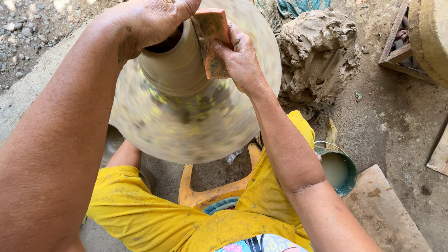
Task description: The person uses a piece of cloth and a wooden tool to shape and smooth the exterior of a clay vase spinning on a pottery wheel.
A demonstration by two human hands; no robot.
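Note:
A tall wet clay pot (pixel 179 65) stands on a spinning potter's wheel (pixel 186 126), which is blurred by motion. My left hand (pixel 151 21) rests over the pot's rim, fingers reaching into the dark opening. My right hand (pixel 238 58) presses a flat orange-brown shaping tool (pixel 212 42) against the pot's outer wall on the right side. My knees in yellow trousers (pixel 140 210) sit spread under the wheel.
A large lump of grey raw clay (pixel 317 51) lies right of the wheel. A green bucket of cloudy water (pixel 338 170) stands by my right knee. An orange stool frame (pixel 214 191), a wooden board (pixel 387 214) and gravel (pixel 23 28) surround me.

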